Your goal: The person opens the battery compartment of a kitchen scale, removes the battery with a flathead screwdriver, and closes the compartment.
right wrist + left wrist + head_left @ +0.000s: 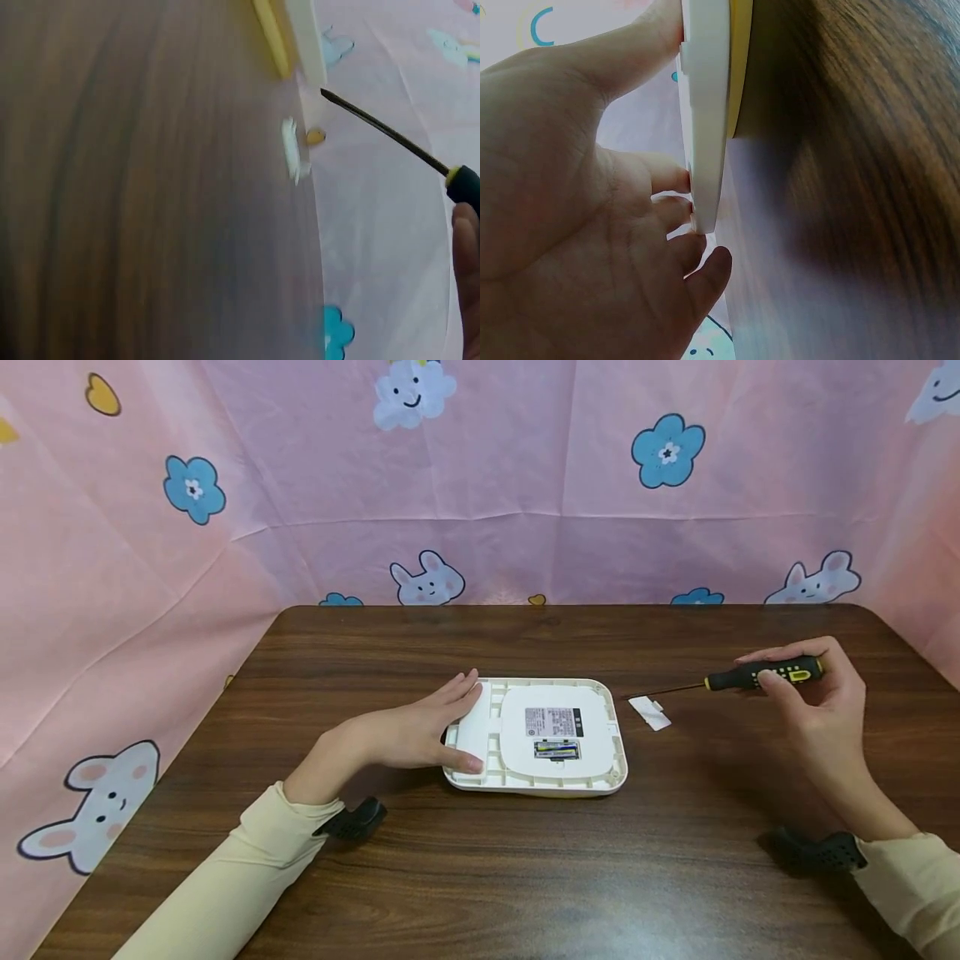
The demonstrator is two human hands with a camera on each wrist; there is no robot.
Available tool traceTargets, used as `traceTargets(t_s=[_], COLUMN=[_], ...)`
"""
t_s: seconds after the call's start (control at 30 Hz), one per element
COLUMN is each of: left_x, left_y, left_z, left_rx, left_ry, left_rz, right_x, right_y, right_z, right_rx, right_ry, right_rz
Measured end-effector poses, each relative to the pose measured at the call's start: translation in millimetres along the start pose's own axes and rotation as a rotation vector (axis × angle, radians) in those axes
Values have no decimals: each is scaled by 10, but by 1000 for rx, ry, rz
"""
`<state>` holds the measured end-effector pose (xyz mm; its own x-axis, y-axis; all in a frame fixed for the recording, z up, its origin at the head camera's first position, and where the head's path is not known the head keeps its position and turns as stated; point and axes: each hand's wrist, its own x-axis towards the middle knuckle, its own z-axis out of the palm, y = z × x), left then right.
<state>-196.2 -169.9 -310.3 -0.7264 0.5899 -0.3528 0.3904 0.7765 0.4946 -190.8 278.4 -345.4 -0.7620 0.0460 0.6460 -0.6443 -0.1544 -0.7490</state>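
A white plastic device lies underside up on the table, with a printed label facing up. Below the label, batteries show in an uncovered compartment. My left hand rests on the device's left end, its thumb and fingers spread and touching the upper face. In my right hand, a screwdriver with a black and yellow handle is held almost level. Its thin shaft points left, the tip near the device's right edge. Under the tip, a small white battery cover lies on the table.
The brown wooden table carries these things. A pink and lilac cloth with cartoon prints hangs behind its back edge and at the sides. A yellow part shows beneath the white device in the left wrist view.
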Motion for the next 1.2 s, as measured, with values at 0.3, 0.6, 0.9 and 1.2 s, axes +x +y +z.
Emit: traceTargets(t_s=[0.3, 0.6, 0.9, 1.2], left_x=[-8, 0, -5, -7], left_y=[-15, -6, 14, 16], left_z=[21, 26, 12, -6], left_rx=[-9, -10, 1, 9], left_ry=[3, 2, -4, -8], left_rz=[-2, 3, -5, 0], right_x=[-5, 49, 94, 87], right_y=[20, 88, 116, -31], right_z=[-172, -525, -568, -24], right_rx=[-452, -1050, -1247, -1384], right_ry=[-44, -236, -453, -442], right_rz=[186, 417, 484, 134])
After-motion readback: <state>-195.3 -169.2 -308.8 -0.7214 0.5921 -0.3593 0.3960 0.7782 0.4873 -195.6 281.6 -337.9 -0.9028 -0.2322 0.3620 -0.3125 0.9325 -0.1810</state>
